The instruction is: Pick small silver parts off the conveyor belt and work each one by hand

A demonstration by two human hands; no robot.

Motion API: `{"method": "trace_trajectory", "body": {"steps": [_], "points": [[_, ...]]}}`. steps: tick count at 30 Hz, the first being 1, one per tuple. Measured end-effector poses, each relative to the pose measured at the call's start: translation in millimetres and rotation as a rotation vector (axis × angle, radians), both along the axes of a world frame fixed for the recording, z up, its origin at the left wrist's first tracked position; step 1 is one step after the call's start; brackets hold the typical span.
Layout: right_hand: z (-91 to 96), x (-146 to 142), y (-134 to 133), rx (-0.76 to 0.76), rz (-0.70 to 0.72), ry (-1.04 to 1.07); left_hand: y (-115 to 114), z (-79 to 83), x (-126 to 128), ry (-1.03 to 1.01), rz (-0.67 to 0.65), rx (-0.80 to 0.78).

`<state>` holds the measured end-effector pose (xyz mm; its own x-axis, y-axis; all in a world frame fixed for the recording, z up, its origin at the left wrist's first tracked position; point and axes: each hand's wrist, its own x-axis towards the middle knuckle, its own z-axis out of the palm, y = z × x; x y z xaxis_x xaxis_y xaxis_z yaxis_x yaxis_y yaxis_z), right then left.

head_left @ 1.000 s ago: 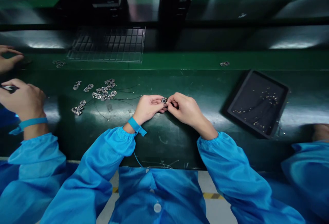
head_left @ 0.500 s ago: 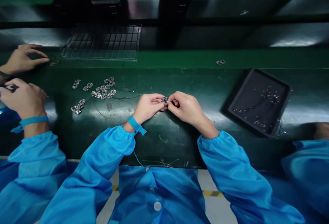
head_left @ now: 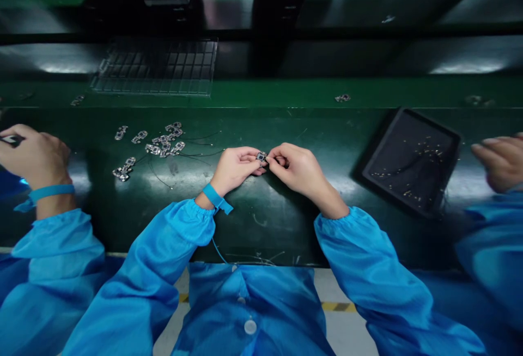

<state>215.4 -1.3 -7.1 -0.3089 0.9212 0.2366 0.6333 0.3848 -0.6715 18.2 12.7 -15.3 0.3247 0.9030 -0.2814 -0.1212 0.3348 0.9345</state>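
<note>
Between the thumb and fingers of my left hand (head_left: 239, 166) is a small circuit board (head_left: 261, 157) with a dark square chip, held just above the green bench. My right hand (head_left: 295, 168) is closed in a pinch at the board's right edge. What sits in that pinch is too small to make out, and I cannot tell whether it touches the board. Left of my hands lies a loose cluster of similar circuit boards (head_left: 164, 141), with thin dark cables (head_left: 196, 155) trailing from some of them.
A black tray (head_left: 384, 143) with thin cables stands right. Behind is a clear compartment tray (head_left: 151, 86). Single boards lie on the back strip (head_left: 286, 94). A co-worker's hand (head_left: 41, 154) is at left, another's (head_left: 504, 160) beside the black tray.
The board in my left hand has tilted to show more of its face. The left co-worker's far hand has gone from view. A hand has come in at right. The clear tray has shifted slightly left.
</note>
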Motion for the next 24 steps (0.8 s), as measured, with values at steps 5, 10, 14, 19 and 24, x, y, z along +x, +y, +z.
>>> {"method": "trace_trajectory", "body": {"steps": [5,10,14,19,24], "points": [[-0.1,-0.2,-0.5,0.014,-0.003,-0.026,-0.4,1.0,0.6,0.005,-0.001,-0.003],[-0.2,-0.6,0.0,0.008,-0.014,-0.037,-0.9,1.0,0.6,0.002,-0.005,-0.001],[-0.6,-0.6,0.4,-0.034,-0.029,-0.037,-0.5,0.0,-1.1,0.012,-0.031,0.008],[1.4,-0.2,0.6,-0.158,-0.041,0.052,0.6,-0.5,-4.1,0.013,-0.074,0.029],[4.4,0.9,0.2,-0.309,-0.025,0.2,0.6,1.4,-5.3,0.068,-0.137,0.093]]}}
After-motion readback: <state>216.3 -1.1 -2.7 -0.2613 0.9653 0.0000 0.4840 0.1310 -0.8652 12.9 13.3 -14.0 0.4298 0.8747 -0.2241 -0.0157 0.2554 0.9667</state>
